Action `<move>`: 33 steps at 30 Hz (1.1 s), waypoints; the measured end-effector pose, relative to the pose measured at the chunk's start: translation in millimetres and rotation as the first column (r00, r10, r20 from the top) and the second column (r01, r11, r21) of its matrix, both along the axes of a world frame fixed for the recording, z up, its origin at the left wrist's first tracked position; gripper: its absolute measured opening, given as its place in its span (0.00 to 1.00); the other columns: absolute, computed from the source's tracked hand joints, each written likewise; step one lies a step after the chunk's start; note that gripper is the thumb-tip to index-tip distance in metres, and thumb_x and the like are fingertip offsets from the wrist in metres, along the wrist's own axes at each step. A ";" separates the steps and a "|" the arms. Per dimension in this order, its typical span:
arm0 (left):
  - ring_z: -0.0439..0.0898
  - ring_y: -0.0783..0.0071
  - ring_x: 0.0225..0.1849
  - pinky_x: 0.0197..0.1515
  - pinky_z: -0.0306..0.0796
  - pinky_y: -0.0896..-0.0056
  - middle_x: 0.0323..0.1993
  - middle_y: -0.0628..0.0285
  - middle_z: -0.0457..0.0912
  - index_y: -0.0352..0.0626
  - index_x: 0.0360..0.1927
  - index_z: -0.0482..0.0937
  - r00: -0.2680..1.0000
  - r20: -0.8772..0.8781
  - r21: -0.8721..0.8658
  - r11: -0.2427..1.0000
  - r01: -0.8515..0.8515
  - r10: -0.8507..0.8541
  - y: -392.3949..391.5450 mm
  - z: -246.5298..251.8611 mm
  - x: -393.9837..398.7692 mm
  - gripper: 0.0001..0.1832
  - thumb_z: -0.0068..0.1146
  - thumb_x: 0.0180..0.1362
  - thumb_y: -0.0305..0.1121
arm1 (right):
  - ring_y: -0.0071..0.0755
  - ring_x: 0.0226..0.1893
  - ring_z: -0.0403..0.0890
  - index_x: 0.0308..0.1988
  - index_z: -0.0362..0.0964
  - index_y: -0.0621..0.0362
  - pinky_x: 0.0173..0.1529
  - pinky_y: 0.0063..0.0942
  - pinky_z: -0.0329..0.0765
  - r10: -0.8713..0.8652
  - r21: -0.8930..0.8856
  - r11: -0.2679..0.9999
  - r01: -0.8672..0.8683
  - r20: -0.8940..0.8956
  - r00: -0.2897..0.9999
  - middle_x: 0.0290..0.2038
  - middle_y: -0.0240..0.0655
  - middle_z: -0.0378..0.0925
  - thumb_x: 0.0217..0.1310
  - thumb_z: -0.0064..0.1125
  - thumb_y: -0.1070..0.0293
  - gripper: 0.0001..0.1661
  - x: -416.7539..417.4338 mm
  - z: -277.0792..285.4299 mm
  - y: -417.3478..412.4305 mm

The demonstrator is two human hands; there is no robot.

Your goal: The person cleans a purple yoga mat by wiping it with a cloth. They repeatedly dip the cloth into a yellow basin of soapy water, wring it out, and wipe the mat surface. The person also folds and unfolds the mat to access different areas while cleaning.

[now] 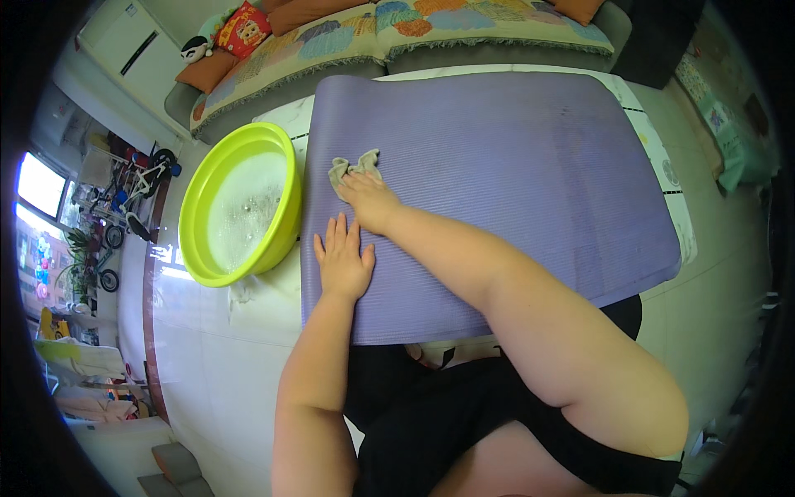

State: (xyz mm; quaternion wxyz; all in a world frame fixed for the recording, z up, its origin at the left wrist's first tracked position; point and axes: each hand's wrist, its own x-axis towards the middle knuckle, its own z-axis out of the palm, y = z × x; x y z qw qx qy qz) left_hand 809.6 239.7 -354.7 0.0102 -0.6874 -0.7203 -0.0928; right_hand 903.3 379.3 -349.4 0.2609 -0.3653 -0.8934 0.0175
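Observation:
A purple ribbed exercise mat lies over a white marble-patterned table, its left end slightly rolled. My right hand reaches across to the mat's left part and presses on a crumpled beige cloth. Part of the cloth is hidden under the fingers. Just below it, my left hand rests flat on the mat with fingers spread, holding nothing. Left of both hands stands a lime-green plastic basin with sudsy water in it.
A sofa with a patterned cover and cushions runs behind the table. Pale floor tiles lie to the left. Farther left are a small bicycle and potted plants near a window. A green cloth-covered item is at the right.

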 end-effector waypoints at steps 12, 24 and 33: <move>0.53 0.55 0.74 0.74 0.38 0.41 0.71 0.51 0.60 0.45 0.67 0.66 1.000 0.012 0.041 0.999 0.001 -0.001 -1.2 -4.7 3.4 0.31 0.52 0.60 0.44 | 0.52 0.64 0.68 0.50 0.79 0.45 0.68 0.47 0.62 -0.354 -0.206 0.914 0.350 0.019 0.935 0.52 0.39 0.79 0.59 0.50 0.68 0.20 240.9 -24.1 59.6; 0.52 0.55 0.74 0.74 0.38 0.42 0.72 0.52 0.59 0.45 0.67 0.66 0.999 0.035 0.026 1.000 -0.013 0.012 -1.0 -1.9 2.1 0.31 0.51 0.61 0.43 | 0.25 0.40 0.81 0.52 0.74 0.64 0.47 0.23 0.77 -0.512 -0.573 0.764 -0.295 -0.818 0.262 0.44 0.35 0.82 0.69 0.48 0.70 0.17 241.3 64.1 55.7; 0.53 0.55 0.74 0.74 0.39 0.42 0.72 0.52 0.59 0.45 0.66 0.67 1.000 0.023 0.029 0.999 -0.015 0.014 1.4 0.2 5.2 0.31 0.51 0.60 0.43 | 0.46 0.75 0.44 0.70 0.56 0.41 0.73 0.55 0.41 -0.325 -0.257 0.861 0.438 0.383 0.865 0.74 0.43 0.48 0.69 0.40 0.44 0.35 148.0 -1.1 32.3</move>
